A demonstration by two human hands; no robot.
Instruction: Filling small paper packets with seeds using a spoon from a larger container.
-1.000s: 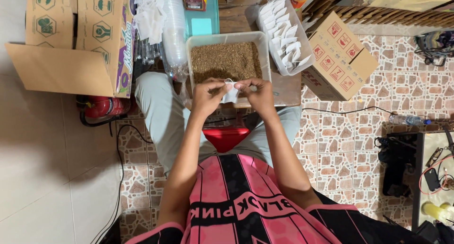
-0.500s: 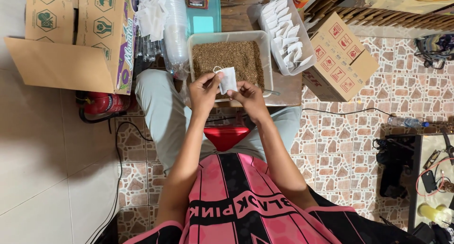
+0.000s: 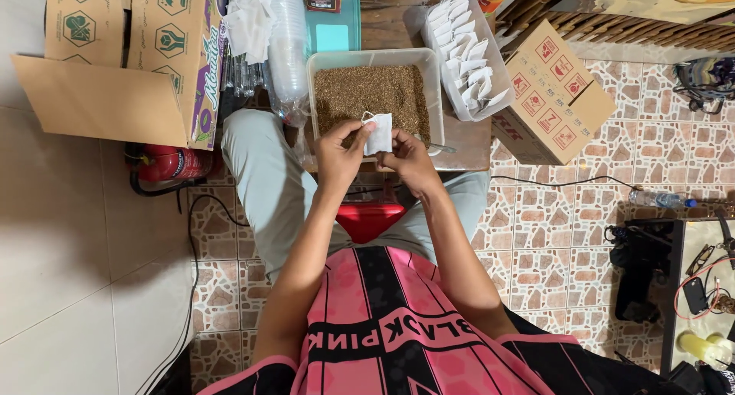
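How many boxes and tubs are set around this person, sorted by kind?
Cardboard boxes: 2, a large open one and a small one
Clear plastic tubs: 2, one of brown loose material, one of white sachets
Total: 4

A small white filter bag (image 3: pixel 379 133) stands upright just above the middle of the frame, pinched between the fingers of the left hand (image 3: pixel 339 151) and the right hand (image 3: pixel 408 159), with a thin string loop showing at its upper left corner. It is flat, rectangular and pale, and it hangs over the near edge of a clear plastic tub (image 3: pixel 373 58) filled with brown loose granules (image 3: pixel 371 93) in the upper middle.
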